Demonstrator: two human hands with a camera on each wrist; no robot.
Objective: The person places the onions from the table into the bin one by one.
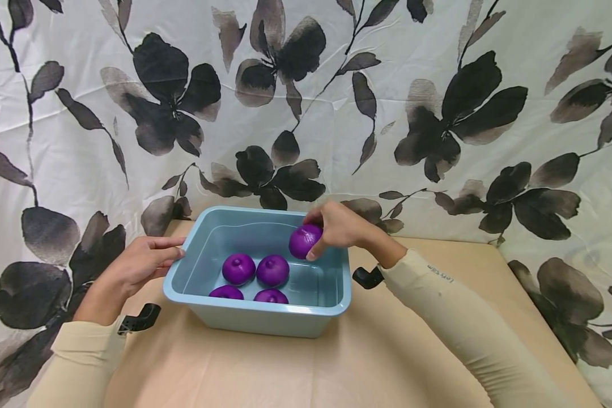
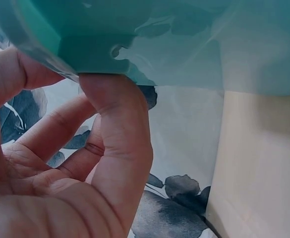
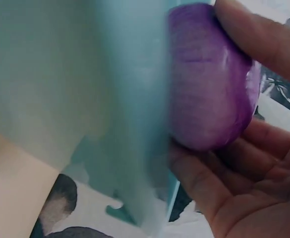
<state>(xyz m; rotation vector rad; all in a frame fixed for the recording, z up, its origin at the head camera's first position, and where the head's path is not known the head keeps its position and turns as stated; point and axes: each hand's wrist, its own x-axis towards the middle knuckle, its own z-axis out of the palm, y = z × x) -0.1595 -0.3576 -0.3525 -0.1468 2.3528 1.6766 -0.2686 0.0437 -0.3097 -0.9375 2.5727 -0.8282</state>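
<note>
My right hand (image 1: 344, 225) grips a shiny purple onion (image 1: 302, 243) between thumb and fingers, inside the right end of a light blue plastic tub (image 1: 265, 331). The right wrist view shows this onion (image 3: 206, 79) partly hidden by the tub's rim, with the thumb on one side and the fingers on the other. At the tub's left rim, my left hand (image 1: 141, 263) pinches the edge; the left wrist view shows thumb and finger at the tub wall (image 2: 184, 54). Several more onions (image 1: 238, 269) lie on the tub's floor, the nearest ones partly hidden by the front rim.
The tub stands on a tan table (image 1: 387, 351). Behind it hangs a white cloth (image 1: 347, 141) with a dark floral print, which also runs down along both sides of the table.
</note>
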